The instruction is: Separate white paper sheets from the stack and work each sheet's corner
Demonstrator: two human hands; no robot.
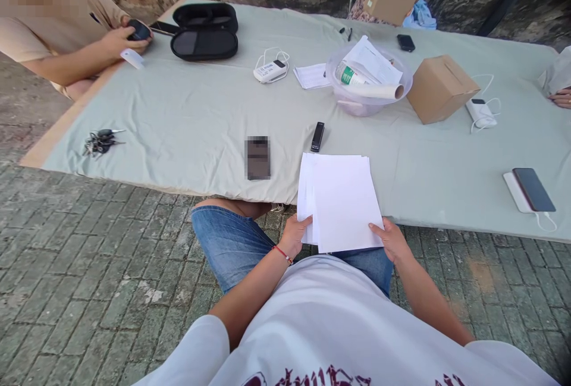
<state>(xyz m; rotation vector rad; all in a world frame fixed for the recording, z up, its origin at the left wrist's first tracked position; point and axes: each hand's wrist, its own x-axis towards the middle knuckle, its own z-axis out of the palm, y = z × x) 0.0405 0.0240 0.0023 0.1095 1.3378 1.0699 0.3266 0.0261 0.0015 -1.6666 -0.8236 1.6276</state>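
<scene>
A stack of white paper sheets [348, 201] lies partly on the table's near edge and reaches out over my lap. My left hand [295, 236] grips the stack's left side, thumb on top, where several sheets fan out. On the right side, my right hand [393, 240] pinches the lower right corner with the thumb above and the fingers hidden beneath. Just beyond the paper lies a small black device [317, 137]. To its left is a dark, blurred flat object [258, 158].
The cloth-covered table [187, 112] holds a plastic basin [362, 103] with papers and a roll, a cardboard box [439, 88], keys [102, 142], a black case [204, 44], a white device [270, 71] with a cable, and a phone [534, 188]. Other people sit around the left, far and right edges.
</scene>
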